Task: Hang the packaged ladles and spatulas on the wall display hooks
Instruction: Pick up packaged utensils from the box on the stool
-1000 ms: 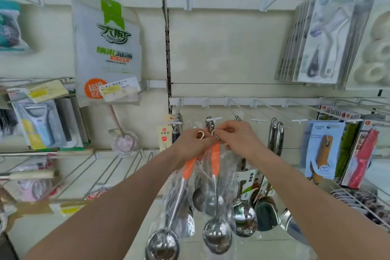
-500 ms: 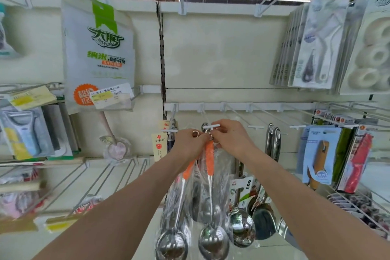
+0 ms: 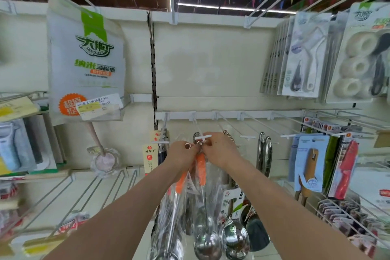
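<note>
Wall hooks (image 3: 249,126): some shiny ladles (image 3: 234,236) already hang, lower middle.
Left grip (image 3: 182,154): curled round one orange ladle (image 3: 181,181) at its top, centre.
Right grip (image 3: 219,152): pinching the other ladle (image 3: 201,172) by its ring, at the hook tip (image 3: 203,137).
Left to do: slide both on.

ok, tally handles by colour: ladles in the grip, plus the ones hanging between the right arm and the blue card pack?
Orange-handled ladles, one in left hand, one in right hand: 2
Bare steel handles: 2
Total: 4
</note>
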`<state>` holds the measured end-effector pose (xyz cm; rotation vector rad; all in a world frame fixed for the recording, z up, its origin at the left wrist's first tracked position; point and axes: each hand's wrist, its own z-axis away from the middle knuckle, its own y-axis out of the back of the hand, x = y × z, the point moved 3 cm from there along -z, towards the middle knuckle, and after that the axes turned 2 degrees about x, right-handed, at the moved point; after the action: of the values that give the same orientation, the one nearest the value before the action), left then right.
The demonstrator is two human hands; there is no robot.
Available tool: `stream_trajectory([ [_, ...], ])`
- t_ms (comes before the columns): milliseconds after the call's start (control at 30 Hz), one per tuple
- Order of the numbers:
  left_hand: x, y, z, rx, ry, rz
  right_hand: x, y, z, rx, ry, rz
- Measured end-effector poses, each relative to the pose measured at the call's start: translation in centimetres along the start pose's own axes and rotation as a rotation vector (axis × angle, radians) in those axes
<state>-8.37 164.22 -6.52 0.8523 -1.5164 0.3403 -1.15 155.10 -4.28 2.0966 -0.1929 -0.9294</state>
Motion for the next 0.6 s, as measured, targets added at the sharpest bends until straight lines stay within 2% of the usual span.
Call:
stream_trajectory([
  [267, 0.1, 0.8, 0.4, -0.046, 0.123, 0.065, -0.3, -0.7, 0.0, 0.058, 0.047, 0.175],
  [433, -0.4, 1.2, 1.2, -0.108, 0.079, -0.007, 0.0, -0.7, 0.1, 0.077, -0.004, 0.15],
  [600, -0.8, 1.8, 2.2, -0.193, 0.122, 0.092, 1.3, -0.5, 1.4, 0.106, -0.04, 0.133],
])
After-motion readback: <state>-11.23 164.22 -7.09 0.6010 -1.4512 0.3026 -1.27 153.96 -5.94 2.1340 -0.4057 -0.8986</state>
